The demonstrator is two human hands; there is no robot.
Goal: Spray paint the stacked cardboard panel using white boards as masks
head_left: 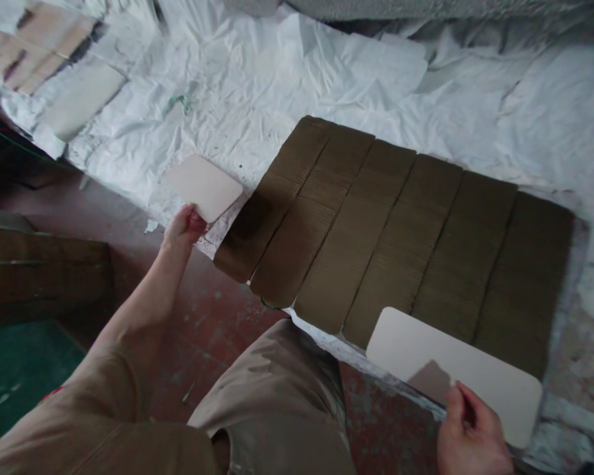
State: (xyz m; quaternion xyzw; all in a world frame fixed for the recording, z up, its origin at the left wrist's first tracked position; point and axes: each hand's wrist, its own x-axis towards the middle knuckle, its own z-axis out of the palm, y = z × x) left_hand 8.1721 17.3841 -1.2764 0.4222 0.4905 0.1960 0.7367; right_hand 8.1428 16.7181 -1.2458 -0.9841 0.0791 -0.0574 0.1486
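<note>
In my left hand (187,224) is the near corner of a pale, thin board with rounded corners (208,188), tilted over the edge of the white sheeting. My right hand (472,429), fingers closed, pinches the near edge of a longer pale rounded board (495,369). That board overlaps the front ends of several dark brown strips (400,231) lying side by side in a block. A darker patch, perhaps a shadow, shows on the longer board beside my fingertips. What the strips are made of I cannot tell.
Crumpled white sheeting (257,72) covers the work surface. A flat pale piece (84,102) and light brown pieces (39,39) lie at the far left. A brown bundle with a pale tie (49,270) stands at left, above the red floor (202,356).
</note>
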